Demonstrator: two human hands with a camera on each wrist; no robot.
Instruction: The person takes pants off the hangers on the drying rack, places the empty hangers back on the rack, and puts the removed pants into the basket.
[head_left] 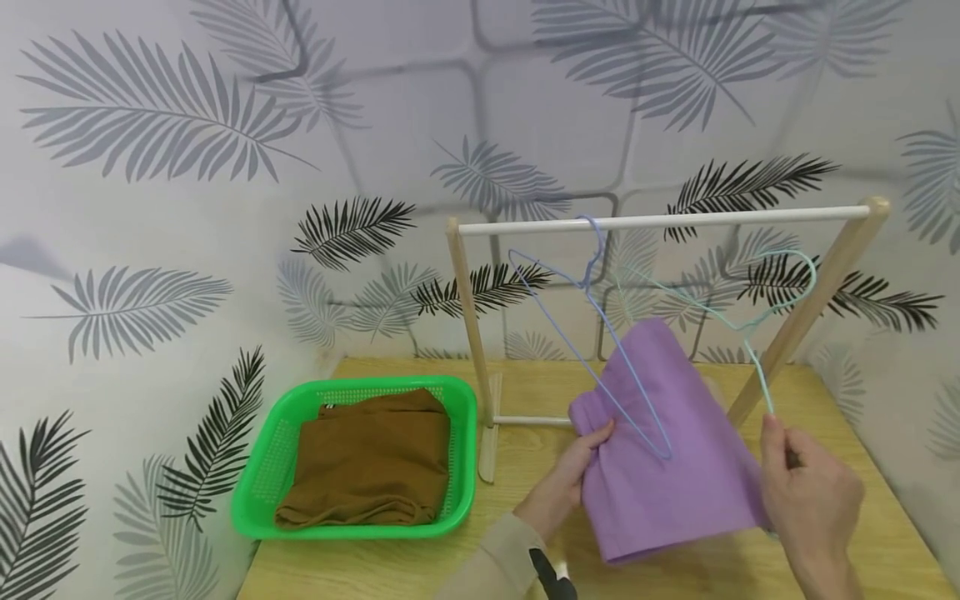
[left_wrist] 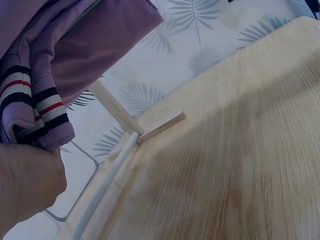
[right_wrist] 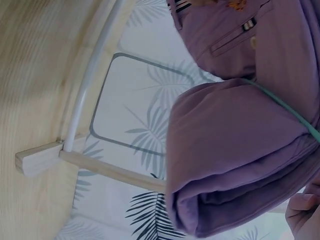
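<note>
Purple trousers (head_left: pixel 675 467) hang folded over a mint-green hanger (head_left: pixel 762 379), whose hook points up near the rack's right post. My left hand (head_left: pixel 557 493) pinches the trousers at their left edge, thumb in front. Striped cuffs (left_wrist: pixel 50 107) in black, white and red lie right above that hand in the left wrist view. With curled fingers my right hand (head_left: pixel 813 492) grips the side of the green hanger. The right wrist view shows the hanger's green bar (right_wrist: pixel 285 105) running across the folded cloth. A blue hanger (head_left: pixel 588 287) hangs from the rack, overlapping the trousers.
A small rack with a white rail (head_left: pixel 675 221) and wooden posts (head_left: pixel 471 325) stands on the wooden table (head_left: pixel 360 571). Left of it sits a green basket (head_left: pixel 258 479) holding folded brown clothing (head_left: pixel 375 458). Leaf-patterned wall (head_left: pixel 150 208) rises behind.
</note>
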